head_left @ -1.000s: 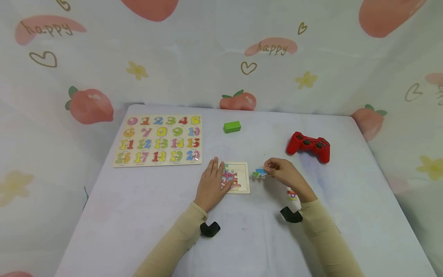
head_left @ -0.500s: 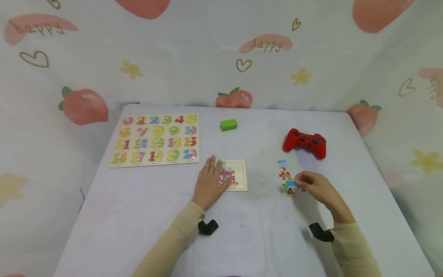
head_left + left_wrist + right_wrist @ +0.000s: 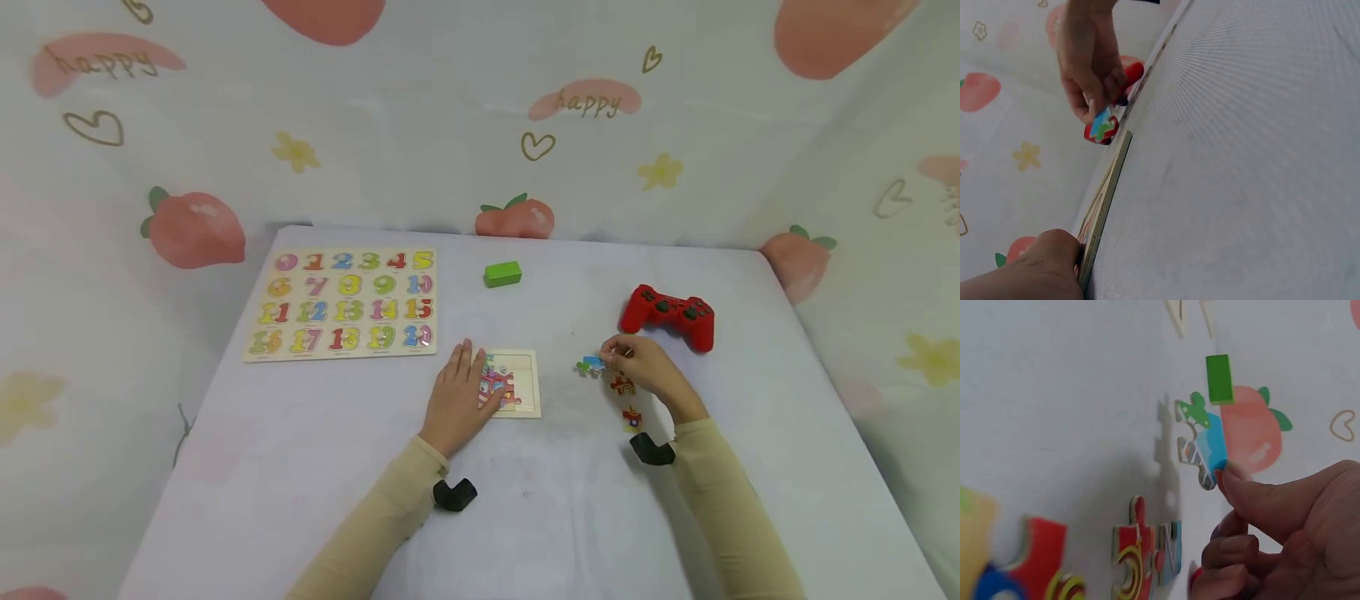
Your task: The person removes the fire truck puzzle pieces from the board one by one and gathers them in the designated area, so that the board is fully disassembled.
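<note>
My left hand point(image 3: 456, 406) lies flat with straight fingers over the left part of a small wooden jigsaw board point(image 3: 529, 385), whose partly filled picture is half hidden under it. Between thumb and fingertips, my right hand point(image 3: 643, 367) pinches a blue and green jigsaw piece point(image 3: 592, 364). In the right wrist view this piece point(image 3: 1212, 447) is held above the table, its knobbed edge facing away from the fingers. Beneath that hand lie a red piece with a yellow swirl point(image 3: 622, 384) and another red and yellow piece point(image 3: 632, 418); a further blue piece point(image 3: 1170, 550) shows in the right wrist view.
A large wooden number board point(image 3: 341, 304) lies at the back left. A green block point(image 3: 502, 274) sits behind the jigsaw board. Beyond my right hand is a red game controller point(image 3: 667, 317). A patterned cloth hangs behind the table.
My right hand, still pinching the blue and green piece, first moved right and nearer over the loose pieces, then came back left and farther away. The left hand has stayed on the board.
</note>
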### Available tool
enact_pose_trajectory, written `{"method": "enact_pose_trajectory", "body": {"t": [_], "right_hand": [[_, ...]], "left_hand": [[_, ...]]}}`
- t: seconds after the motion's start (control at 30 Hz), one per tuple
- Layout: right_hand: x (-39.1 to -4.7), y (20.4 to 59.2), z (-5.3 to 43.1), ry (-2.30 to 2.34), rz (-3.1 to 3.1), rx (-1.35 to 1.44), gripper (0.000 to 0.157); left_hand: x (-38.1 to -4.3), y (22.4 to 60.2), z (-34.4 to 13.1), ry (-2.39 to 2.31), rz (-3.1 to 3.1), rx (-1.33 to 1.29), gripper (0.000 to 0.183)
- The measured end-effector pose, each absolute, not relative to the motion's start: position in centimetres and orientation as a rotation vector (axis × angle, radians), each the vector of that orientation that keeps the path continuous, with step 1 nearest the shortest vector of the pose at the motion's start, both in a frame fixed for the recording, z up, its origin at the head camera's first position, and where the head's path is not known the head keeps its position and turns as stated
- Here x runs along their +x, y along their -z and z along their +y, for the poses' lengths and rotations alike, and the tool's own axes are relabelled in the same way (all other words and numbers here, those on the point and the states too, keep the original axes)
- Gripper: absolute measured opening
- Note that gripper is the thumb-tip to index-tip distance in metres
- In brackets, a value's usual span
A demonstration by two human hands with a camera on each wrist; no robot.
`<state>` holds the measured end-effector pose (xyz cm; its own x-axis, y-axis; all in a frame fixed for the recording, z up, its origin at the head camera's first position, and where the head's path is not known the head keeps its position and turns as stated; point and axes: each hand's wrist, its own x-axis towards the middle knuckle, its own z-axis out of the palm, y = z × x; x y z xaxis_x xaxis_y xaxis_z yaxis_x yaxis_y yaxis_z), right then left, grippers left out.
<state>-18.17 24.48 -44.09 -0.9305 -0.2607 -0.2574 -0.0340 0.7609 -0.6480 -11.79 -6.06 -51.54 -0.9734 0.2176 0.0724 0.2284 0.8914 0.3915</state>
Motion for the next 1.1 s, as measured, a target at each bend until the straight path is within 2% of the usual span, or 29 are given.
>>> {"method": "enact_pose_trajectory", "body": {"t": [0.17, 0.47, 0.83, 1.1], "right_hand": [[-19.9, 44.7, 23.8, 0.857, 2.65, -0.25, 0.015], [-20.9, 44.9, 23.6, 0.794, 2.637, -0.299, 0.014], [-20.9, 44.8, 23.3, 0.76, 2.614, -0.278, 0.013], [-20.6, 43.6, 22.5, 0.73, 2.701, -0.297, 0.018]], "left_hand": [[-11.7, 51.5, -6.0, 0.62, -3.025, -0.359, 0.074], [-11.7, 51.4, -6.0, 0.621, -3.026, -0.348, 0.073], [-11.7, 51.9, -6.1, 0.591, -3.006, -0.355, 0.073], [-11.8, 51.6, -6.0, 0.602, -3.018, -0.362, 0.074]]}}
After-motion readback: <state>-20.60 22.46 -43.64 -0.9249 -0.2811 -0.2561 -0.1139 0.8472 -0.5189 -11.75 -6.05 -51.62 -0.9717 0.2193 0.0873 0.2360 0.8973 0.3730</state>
